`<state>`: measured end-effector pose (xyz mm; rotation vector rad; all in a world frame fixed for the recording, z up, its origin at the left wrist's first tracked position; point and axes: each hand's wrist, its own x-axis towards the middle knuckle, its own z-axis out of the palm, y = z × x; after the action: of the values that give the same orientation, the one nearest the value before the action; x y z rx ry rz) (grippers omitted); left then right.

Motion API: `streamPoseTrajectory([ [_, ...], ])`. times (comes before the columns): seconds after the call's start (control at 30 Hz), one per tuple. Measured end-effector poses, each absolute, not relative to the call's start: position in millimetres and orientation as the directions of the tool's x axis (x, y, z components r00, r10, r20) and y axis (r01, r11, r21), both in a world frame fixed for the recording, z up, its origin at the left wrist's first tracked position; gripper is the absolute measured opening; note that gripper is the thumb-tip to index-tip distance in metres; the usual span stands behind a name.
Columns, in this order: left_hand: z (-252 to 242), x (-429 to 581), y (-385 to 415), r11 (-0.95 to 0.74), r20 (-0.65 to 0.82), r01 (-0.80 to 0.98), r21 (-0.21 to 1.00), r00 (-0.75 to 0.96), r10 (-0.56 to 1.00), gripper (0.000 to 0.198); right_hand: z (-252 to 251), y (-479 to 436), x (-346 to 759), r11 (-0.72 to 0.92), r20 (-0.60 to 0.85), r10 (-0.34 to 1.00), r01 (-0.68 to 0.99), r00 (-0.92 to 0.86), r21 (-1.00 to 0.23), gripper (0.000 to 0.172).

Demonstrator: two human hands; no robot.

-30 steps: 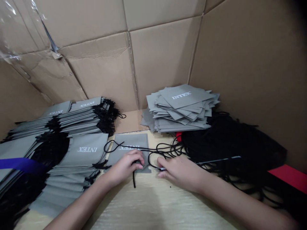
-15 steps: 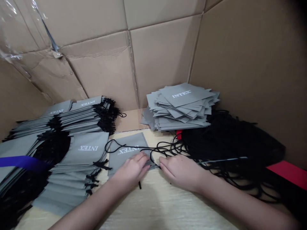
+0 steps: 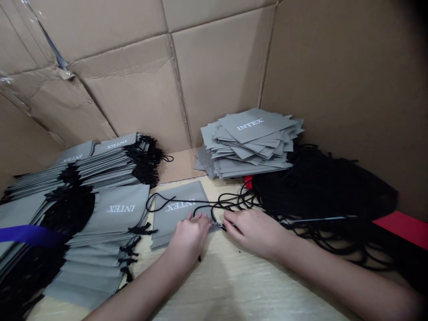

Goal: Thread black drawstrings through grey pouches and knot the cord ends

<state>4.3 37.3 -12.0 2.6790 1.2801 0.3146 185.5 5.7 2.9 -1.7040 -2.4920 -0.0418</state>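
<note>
A grey INTEX-printed fabric pouch (image 3: 167, 227) lies flat on the table in front of me. My left hand (image 3: 190, 236) rests on its near right corner, fingers bent and gripping the edge; the fingertips are partly hidden. My right hand (image 3: 252, 232) is closed around a thin metal rod (image 3: 321, 219), its long end reaching out to the right behind the wrist. The rod's looped tip shows between my hands, at the pouch's edge. A black cord (image 3: 187, 201) runs across the pouch from the cord heap and loops beside my left fingers.
Grey pouches with tied black cords (image 3: 122, 209) are stacked at the left, by a blue strip (image 3: 30, 234). A loose pile of grey pouches (image 3: 257, 129) stands at the back. A heap of black cords (image 3: 321, 187) and a red piece (image 3: 401, 227) lie right. Cardboard walls (image 3: 220, 71) enclose the table.
The rod's looped tip now shows between my hands, which are slightly farther apart. My view has shifted a little.
</note>
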Motion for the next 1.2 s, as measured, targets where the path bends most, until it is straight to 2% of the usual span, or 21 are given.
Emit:
streamPoseTrajectory([
  [0.13, -14, 5, 39, -0.642, 0.121, 0.739, 0.202, 0.632, 0.765, 0.022, 4, 8, 185, 0.359, 0.114, 0.929, 0.932, -0.351, -0.052, 0.028],
  [0.33, -30, -9, 45, -0.763, 0.286, 0.610, 0.214, 0.707, 0.646, 0.033, 6, 7, 186, 0.344, 0.110, 0.935, 0.938, -0.338, -0.041, 0.028],
  [0.43, -30, -11, 44, -0.745, 0.334, 0.601, 0.290, 0.666, 0.667, 0.033, 7, 6, 185, 0.347, 0.121, 0.933, 0.936, -0.339, -0.057, 0.028],
  [0.53, -26, -11, 40, -0.706, 0.395, 0.569, 0.421, 0.586, 0.708, 0.027, 9, 4, 183, 0.348, 0.147, 0.931, 0.933, -0.333, -0.096, 0.026],
  [0.67, -23, -11, 34, -0.627, 0.451, 0.473, 0.620, 0.439, 0.777, 0.018, 11, -2, 183, 0.413, 0.247, 0.899, 0.887, -0.361, -0.208, 0.021],
  [0.77, -21, -13, 29, -0.592, 0.478, 0.416, 0.690, 0.353, 0.804, 0.016, 11, -6, 184, 0.484, 0.339, 0.856, 0.835, -0.389, -0.263, 0.017],
  [1.0, -17, -15, 24, -0.676, 0.598, 0.383, 0.630, 0.315, 0.737, 0.014, 5, -5, 187, 0.635, 0.526, 0.716, 0.741, -0.459, -0.217, 0.016],
  [1.1, -15, -16, 24, -0.695, 0.622, 0.382, 0.609, 0.313, 0.718, 0.016, 5, -6, 188, 0.660, 0.582, 0.666, 0.732, -0.466, -0.169, 0.018],
  [1.2, -13, -15, 26, -0.773, 0.709, 0.338, 0.537, 0.316, 0.631, 0.016, 6, -8, 187, 0.657, 0.611, 0.644, 0.742, -0.461, -0.134, 0.019],
])
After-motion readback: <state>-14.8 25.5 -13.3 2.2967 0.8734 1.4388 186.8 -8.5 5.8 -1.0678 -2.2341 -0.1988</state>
